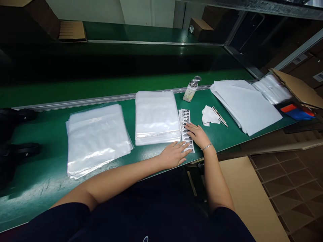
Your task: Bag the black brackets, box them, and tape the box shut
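Note:
A narrow sheet of printed labels (pixel 186 116) lies on the green table beside a stack of clear plastic bags (pixel 157 114). My left hand (pixel 174 154) rests flat, fingers stretched out, with its fingertips on the lower end of the label sheet. My right hand (pixel 198 135) lies on the sheet's right edge a little farther up, fingers extended; a silver bangle (pixel 207 146) circles its wrist. Neither hand grips anything that I can see. A second pile of clear plastic bags (pixel 97 139) lies farther left.
Behind the labels stands a bottle (pixel 190 90) with its lid flipped up. White wipes (pixel 210 115) and tweezers (pixel 220 116) lie to the right, near a stack of white sheets (pixel 248 104). An opened cardboard box (pixel 300 87) stands at the far right. A metal rail (pixel 101 99) borders the table's back.

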The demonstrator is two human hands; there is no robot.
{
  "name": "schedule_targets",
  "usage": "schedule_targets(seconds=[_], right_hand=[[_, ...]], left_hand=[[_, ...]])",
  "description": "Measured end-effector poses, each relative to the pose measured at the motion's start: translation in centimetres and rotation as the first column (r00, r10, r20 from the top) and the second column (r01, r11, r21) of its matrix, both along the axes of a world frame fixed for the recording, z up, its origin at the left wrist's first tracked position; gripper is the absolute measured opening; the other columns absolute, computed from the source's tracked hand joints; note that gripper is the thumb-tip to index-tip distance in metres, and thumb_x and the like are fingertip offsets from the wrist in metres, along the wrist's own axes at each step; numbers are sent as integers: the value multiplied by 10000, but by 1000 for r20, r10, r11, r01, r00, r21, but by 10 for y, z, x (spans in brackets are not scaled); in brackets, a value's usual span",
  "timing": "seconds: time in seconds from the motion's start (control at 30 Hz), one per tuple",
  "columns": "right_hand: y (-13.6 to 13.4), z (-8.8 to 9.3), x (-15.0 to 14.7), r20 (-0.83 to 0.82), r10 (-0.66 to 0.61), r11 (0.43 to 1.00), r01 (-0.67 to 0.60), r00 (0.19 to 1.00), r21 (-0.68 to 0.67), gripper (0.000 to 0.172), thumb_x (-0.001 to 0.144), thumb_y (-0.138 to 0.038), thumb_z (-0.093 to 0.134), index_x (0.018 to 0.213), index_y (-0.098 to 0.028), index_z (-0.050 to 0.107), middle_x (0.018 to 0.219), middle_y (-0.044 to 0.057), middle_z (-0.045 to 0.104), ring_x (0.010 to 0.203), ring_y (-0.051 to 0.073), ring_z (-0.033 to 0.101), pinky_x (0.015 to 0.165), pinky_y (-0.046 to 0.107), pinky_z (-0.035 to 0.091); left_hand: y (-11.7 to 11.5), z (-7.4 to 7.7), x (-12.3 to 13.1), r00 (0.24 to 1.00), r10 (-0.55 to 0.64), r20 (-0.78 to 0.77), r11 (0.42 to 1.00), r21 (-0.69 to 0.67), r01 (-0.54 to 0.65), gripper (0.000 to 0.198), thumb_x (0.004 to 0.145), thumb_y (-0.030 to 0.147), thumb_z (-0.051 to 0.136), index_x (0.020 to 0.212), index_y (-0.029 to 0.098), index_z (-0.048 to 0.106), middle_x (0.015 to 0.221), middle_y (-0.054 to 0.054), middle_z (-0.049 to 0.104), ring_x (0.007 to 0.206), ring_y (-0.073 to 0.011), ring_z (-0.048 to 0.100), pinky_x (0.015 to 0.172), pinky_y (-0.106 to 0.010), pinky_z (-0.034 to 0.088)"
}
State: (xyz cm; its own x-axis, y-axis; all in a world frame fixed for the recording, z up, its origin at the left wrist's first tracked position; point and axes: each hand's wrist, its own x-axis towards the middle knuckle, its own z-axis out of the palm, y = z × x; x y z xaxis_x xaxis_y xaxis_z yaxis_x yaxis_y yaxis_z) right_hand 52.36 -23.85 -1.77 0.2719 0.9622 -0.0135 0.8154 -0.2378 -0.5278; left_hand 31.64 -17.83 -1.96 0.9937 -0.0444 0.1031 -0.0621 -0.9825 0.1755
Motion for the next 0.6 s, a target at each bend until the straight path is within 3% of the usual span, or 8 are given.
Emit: schedule_targets(seconds=[0.6], right_hand=[[-5,-4,7,22,15,1000,-15,1000,-9,398,941,-214,473,1304,-325,595,1425,25,533,1403,246,403,1151,588,263]], left_hand=[[0,-2,-1,1000,5,0,1000,0,-5,463,985,385,429,1408,201,472,1482,-107,478,1364,-297,439,1068,-439,386]])
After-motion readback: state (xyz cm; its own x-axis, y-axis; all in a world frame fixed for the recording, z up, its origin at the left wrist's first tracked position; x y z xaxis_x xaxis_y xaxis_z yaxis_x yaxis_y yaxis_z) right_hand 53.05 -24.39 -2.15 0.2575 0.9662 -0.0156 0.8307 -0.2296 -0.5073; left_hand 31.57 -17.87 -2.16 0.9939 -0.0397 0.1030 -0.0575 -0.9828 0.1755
